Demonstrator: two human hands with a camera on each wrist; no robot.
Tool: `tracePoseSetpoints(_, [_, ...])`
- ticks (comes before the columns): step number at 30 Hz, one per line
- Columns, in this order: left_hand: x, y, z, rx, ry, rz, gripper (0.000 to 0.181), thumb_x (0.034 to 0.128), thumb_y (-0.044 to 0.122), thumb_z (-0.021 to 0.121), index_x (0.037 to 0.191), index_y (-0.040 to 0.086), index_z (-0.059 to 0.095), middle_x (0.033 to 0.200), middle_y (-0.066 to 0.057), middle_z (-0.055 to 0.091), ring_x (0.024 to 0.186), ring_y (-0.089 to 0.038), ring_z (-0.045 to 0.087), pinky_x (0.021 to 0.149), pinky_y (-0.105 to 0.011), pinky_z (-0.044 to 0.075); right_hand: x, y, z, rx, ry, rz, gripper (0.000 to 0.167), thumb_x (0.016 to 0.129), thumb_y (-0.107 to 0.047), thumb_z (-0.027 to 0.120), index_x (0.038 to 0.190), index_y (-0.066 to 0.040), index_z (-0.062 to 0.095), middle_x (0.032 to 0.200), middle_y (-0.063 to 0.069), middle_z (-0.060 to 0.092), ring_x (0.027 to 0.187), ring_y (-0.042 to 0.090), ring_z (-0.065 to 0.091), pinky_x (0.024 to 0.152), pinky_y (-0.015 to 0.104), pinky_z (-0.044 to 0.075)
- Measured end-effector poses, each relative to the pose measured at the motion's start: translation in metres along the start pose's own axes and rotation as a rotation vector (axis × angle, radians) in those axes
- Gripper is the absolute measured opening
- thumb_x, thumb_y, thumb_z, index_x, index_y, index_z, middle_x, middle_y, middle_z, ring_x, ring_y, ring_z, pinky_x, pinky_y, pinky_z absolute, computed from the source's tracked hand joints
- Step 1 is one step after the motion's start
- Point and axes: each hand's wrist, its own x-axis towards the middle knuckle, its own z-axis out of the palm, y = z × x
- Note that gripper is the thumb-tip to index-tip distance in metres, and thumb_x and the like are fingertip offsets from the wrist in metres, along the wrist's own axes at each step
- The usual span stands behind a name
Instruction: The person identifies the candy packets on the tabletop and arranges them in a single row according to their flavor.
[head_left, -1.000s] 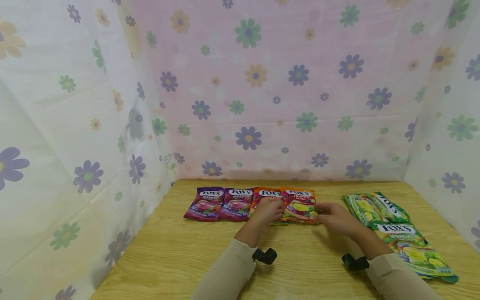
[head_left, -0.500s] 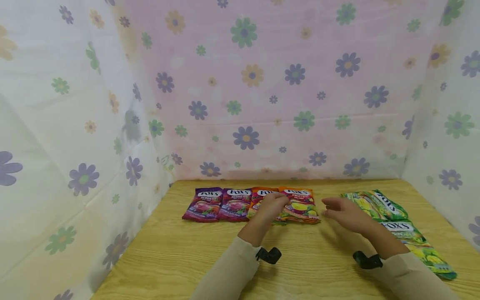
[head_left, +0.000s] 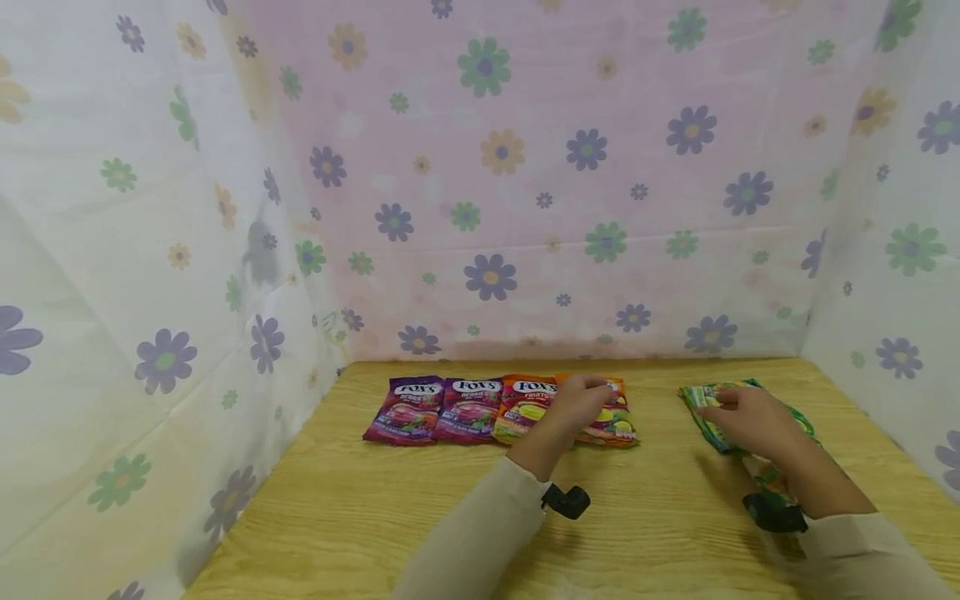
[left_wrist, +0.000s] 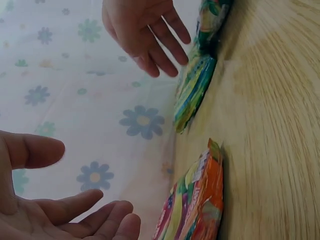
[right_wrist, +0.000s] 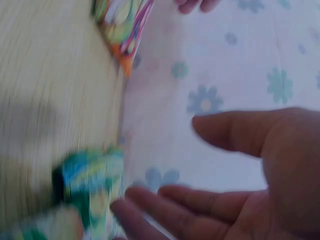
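Note:
My left hand (head_left: 574,407) hovers over the right-hand orange Fox's Fruits candy bag (head_left: 617,421), partly hiding it. In the left wrist view its thumb and fingers are spread and hold nothing. My right hand (head_left: 761,425) hangs above the back green Fox's candy bag (head_left: 705,408), with thumb and fingers apart in the right wrist view. A second green bag (head_left: 767,475) lies nearer the front, mostly covered by the right hand and forearm. The other orange Fruits bag (head_left: 517,408) lies flat beside its twin.
Two purple Fox's Berries bags (head_left: 405,412) lie left of the orange ones, completing a side-by-side row near the back of the wooden table (head_left: 337,517). Flower-print cloth (head_left: 525,208) stands behind and at both sides. Bare wood separates the row from the green bags.
My right hand has left the right-hand orange bag and moved right, over the green bags. The left hand has shifted right, from one orange bag to above the other.

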Motion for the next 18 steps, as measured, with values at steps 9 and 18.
tracePoseSetpoints(9, [0.008, 0.001, 0.024, -0.045, -0.051, 0.016, 0.036, 0.0959, 0.044, 0.070, 0.119, 0.017, 0.072, 0.119, 0.001, 0.067, 0.112, -0.029, 0.061, 0.101, -0.054, 0.050, -0.009, 0.038, -0.019, -0.088, -0.040, 0.188, 0.051, 0.103, -0.050, 0.051, 0.072, -0.009, 0.053, 0.063, 0.001, 0.042, 0.054, 0.016, 0.040, 0.053, 0.036, 0.039])
tracePoseSetpoints(18, [0.006, -0.007, 0.043, 0.015, -0.025, 0.013, 0.040, 0.0867, 0.028, 0.083, 0.123, 0.019, 0.069, 0.117, 0.003, 0.067, 0.107, -0.020, 0.065, 0.098, -0.046, 0.056, 0.000, 0.055, -0.008, -0.130, -0.125, 0.222, 0.063, 0.099, -0.067, 0.049, 0.072, -0.012, 0.062, 0.068, 0.007, 0.053, 0.060, 0.023, 0.052, 0.064, 0.044, 0.045])
